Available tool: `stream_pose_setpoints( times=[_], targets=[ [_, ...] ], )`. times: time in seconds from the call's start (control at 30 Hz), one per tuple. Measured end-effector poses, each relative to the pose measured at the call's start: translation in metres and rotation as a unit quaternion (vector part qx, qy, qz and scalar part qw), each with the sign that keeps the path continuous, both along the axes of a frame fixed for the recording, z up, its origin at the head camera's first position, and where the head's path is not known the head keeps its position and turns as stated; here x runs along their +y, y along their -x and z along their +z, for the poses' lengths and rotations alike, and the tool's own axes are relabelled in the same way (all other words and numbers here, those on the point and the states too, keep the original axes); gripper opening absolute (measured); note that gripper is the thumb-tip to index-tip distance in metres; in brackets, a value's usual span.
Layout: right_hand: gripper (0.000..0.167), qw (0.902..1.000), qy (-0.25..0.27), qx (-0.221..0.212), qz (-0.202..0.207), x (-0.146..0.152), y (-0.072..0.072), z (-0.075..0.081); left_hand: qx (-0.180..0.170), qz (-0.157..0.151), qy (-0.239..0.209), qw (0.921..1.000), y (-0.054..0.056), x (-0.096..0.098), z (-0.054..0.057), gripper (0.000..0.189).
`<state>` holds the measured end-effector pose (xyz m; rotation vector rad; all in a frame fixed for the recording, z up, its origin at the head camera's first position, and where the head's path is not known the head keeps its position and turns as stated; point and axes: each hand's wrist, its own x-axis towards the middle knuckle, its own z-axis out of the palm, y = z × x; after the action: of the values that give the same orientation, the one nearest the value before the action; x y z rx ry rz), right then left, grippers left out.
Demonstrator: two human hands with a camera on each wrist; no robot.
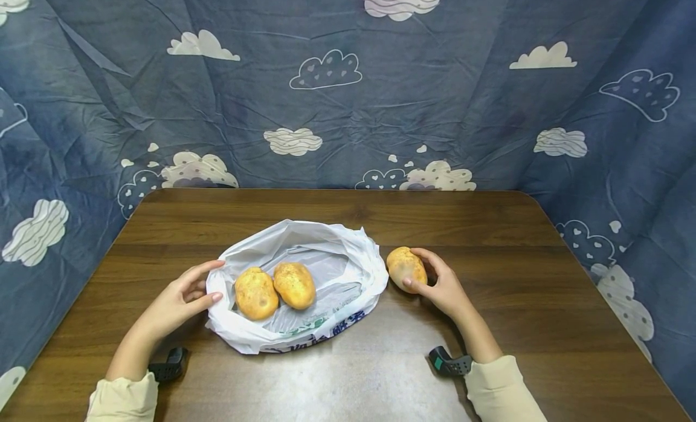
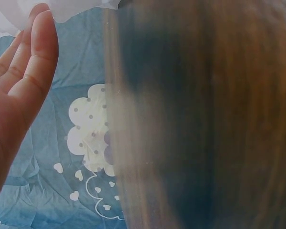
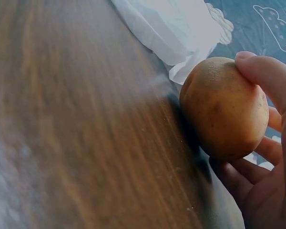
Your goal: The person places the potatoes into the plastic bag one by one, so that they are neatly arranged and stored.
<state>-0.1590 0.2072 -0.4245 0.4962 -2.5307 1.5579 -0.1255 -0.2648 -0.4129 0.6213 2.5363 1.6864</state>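
Observation:
A white plastic bag [image 1: 375, 271] lies spread on the table with its mouth wide. Inside it, toward the left, two potatoes sit side by side: one potato [image 1: 255, 294] and another potato [image 1: 294, 285]. My left hand [image 1: 182, 298] is at the bag's left rim, thumb and index finger apart, fingertips touching or very near the plastic. In the left wrist view its fingers [image 2: 42, 52] look fairly straight. To the right of the bag, my right hand [image 1: 441, 289] holds a third potato [image 3: 224, 109] between thumb and fingers, at or just above the tabletop.
The brown wooden table [image 1: 348, 386] has its far edge against a blue cloth [image 1: 337, 113] printed with clouds. Black wrist devices are worn on both arms, one at the left wrist [image 1: 170, 366] and one at the right [image 1: 450, 361]. Printed lettering runs along the bag's front.

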Motion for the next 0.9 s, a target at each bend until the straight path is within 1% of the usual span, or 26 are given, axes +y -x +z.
stream_pose_setpoints(
  times=[0.2, 0.43, 0.6, 0.9],
  targets=[
    [0.055, 0.9999, -0.004, 0.015, -0.007, -0.0001, -0.0004, -0.0006, 0.0, 0.002, 0.004, 1.0, -0.0002, -0.0001, 0.0003, 0.054],
    [0.057, 0.9992, -0.006, 0.028, -0.026, 0.0, -0.0013, 0.0003, -0.001, 0.001, 0.005, 1.0, -0.0004, -0.0001, 0.0004, 0.054],
    [0.057, 0.9982, -0.003, 0.047, -0.036, -0.0006, -0.0015, 0.0015, -0.001, 0.0, 0.003, 1.0, -0.0001, 0.0003, 0.0005, 0.054],
    [0.057, 0.996, 0.034, 0.072, -0.041, -0.0029, -0.0016, 0.0037, -0.001, 0.001, 0.004, 1.0, -0.0001, -0.0001, 0.0005, 0.055]
  ],
)
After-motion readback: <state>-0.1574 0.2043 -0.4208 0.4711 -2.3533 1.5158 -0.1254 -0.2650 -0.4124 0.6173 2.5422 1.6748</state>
